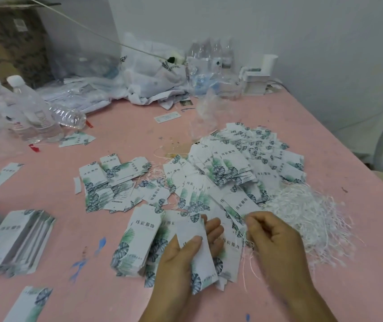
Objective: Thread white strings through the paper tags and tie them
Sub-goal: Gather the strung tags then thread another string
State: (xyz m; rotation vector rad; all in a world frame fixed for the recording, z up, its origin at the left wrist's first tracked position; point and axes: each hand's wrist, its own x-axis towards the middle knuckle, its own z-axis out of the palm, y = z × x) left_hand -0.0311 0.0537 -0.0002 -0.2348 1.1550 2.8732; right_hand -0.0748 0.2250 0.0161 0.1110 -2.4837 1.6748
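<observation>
My left hand (186,254) holds a white paper tag (196,256) printed with green and blue leaves, thumb pressed on its face and fingers behind it. Just to its right, my right hand (272,238) has curled fingers pinching thin white strings (245,238) that hang down near the tag's upper end. A tangled heap of loose white strings (311,219) lies right of that hand. A big pile of tags (232,173) with strings spreads over the table's middle. A neat stack of tags (137,240) sits left of my left hand.
The pink table (127,131) also bears more tag stacks (16,240) at the left edge, water bottles (23,108) at far left, crumpled plastic bags (153,75) and bottles along the back wall, and a white box (255,82) at back right.
</observation>
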